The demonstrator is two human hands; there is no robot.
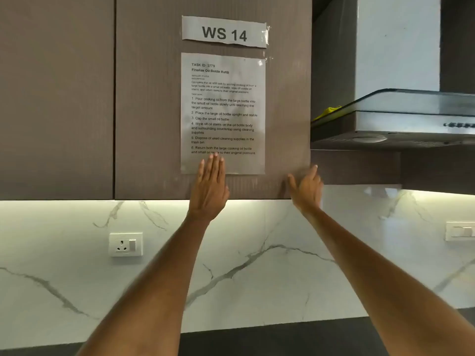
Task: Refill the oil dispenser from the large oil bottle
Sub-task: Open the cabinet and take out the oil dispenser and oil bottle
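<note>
both hands are raised in front of a brown wall cupboard point(154, 98). left hand point(209, 187) is flat, fingers straight and close together, its fingertips lying over the bottom edge of a printed task sheet point(223, 109) taped to the cupboard door. right hand point(305, 187) is blurred, fingers loosely spread and holding nothing, near the door's lower right corner. neither the oil dispenser nor the large oil bottle shows in this view, so where they are cannot be told. above the sheet a paper label point(224, 32) reads "ws 14". right of the cupboard hangs a steel and glass cooker hood point(401, 122), with something yellow point(329, 111) lying on its top at the left end. below the cupboard runs a white marble wall point(77, 291), lit from above, with a socket point(126, 244) at left and a switch plate point(460, 231) at far right.
</note>
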